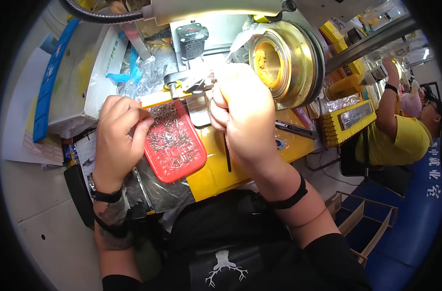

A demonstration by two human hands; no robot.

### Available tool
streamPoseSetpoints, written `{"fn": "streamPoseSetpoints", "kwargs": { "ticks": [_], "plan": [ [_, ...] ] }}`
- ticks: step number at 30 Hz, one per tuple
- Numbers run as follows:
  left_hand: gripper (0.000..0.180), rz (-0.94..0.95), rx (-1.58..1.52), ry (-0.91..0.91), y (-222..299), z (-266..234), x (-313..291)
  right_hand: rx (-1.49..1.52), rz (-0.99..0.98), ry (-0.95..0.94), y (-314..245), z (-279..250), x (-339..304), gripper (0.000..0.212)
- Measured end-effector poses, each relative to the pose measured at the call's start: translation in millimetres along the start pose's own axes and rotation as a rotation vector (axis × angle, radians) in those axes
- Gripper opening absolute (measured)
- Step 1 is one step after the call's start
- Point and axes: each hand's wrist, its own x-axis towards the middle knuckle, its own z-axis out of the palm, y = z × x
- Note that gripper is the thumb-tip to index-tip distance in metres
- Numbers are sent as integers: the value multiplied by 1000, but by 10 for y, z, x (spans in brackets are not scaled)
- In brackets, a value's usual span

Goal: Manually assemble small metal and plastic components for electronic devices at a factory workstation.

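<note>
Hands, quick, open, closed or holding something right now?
Left hand: closed in a pinch beside the red tray; can't tell what's held.
Right hand: closed, fingers curled; can't tell what's held.

Yellow bench top, red tray of small metal pieces, slim black rod, long dark tool, possibly tweezers.

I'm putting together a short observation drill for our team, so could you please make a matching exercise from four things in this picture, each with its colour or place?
Things:
1. Tray
2. Left hand
3. Round, drum-like part
4. Long strip

Colour or place:
A. Blue, at the far left of the view
B. Gold-coloured, with an opening in its front
C. Red, holding many small metal pieces
D. At the tray's left edge

Right pairs: 1-C, 2-D, 3-B, 4-A
</note>
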Motion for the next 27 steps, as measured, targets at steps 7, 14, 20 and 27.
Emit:
{"fn": "streamPoseSetpoints", "kwargs": {
  "ticks": [7,14,20,27],
  "plan": [
    [11,-74,-21,277,386,-250,-20,-276,-172,-301,-181,-307,-84,5],
    [11,-473,-699,-76,925,-208,311,-283,-56,-963,-505,-190,-497,16],
    [8,-214,20,127,471,-326,709,-452,-22,-656,-498,-459,-543,20],
    [11,-308,210,4,126,-189,359,-609,-73,-315,-199,-1128,-706,11]
  ]
}}
